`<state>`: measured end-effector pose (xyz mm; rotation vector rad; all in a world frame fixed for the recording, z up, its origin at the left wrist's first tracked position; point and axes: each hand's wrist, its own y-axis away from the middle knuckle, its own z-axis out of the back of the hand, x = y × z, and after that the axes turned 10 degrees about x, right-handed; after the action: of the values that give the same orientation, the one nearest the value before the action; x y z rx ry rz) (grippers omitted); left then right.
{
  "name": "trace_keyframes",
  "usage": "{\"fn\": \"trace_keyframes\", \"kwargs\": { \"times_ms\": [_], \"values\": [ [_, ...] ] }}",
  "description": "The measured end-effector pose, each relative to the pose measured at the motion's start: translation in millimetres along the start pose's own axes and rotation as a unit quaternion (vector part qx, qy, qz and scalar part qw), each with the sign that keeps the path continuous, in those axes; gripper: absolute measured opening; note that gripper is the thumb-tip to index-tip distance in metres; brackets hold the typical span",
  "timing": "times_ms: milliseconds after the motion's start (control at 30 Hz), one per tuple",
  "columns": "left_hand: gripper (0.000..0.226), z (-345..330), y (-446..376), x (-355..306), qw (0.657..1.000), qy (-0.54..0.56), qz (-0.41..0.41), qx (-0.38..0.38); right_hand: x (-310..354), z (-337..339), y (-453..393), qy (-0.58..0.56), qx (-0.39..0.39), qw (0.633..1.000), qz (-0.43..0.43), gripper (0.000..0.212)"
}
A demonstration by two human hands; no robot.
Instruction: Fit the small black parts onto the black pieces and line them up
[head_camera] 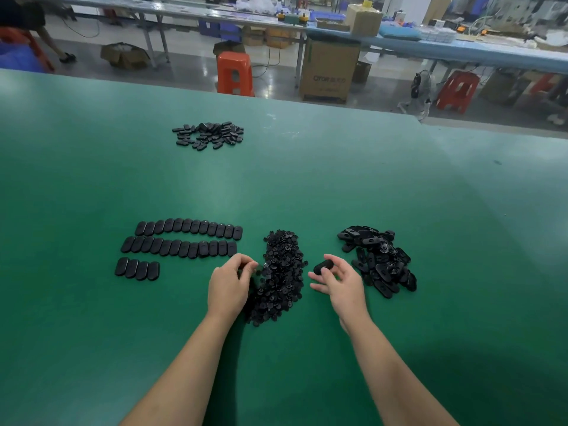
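Green factory table [307, 179]: left hand [229, 285] pinches small parts [281, 272], right hand [338, 281] grips black piece [323, 267].

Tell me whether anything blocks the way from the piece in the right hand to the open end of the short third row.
The left hand and the pile of small parts lie between the black piece in the right hand and the third row.

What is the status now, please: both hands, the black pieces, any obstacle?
Left hand picking at small-parts pile. Right hand pinching one black piece. Rows of lined-up pieces at left; nothing blocking.
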<state>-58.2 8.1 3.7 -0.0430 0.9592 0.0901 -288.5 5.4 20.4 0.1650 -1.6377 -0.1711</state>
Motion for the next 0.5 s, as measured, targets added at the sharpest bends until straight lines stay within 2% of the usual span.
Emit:
{"fn": "trace_keyframes", "kwargs": {
  "times_ms": [133,233,400,500],
  "values": [
    [0.008,1,0,-1,1.0,-0.008,0.007,-0.005,-6,-2,2,0.021,-0.011,1.0,0.004,0.012],
    [0.015,0,0,0,1.0,-0.011,0.008,-0.005,-9,-4,7,0.074,-0.013,0.997,0.019,0.007],
    [0.011,0,2,1,1.0,-0.012,0.009,-0.006,-9,-3,12,0.13,-0.014,0.991,0.036,0.015],
    [0.012,0,2,0,1.0,-0.003,0.009,-0.016,-10,-2,14,0.151,-0.014,0.987,0.043,0.009]
  ]
}}
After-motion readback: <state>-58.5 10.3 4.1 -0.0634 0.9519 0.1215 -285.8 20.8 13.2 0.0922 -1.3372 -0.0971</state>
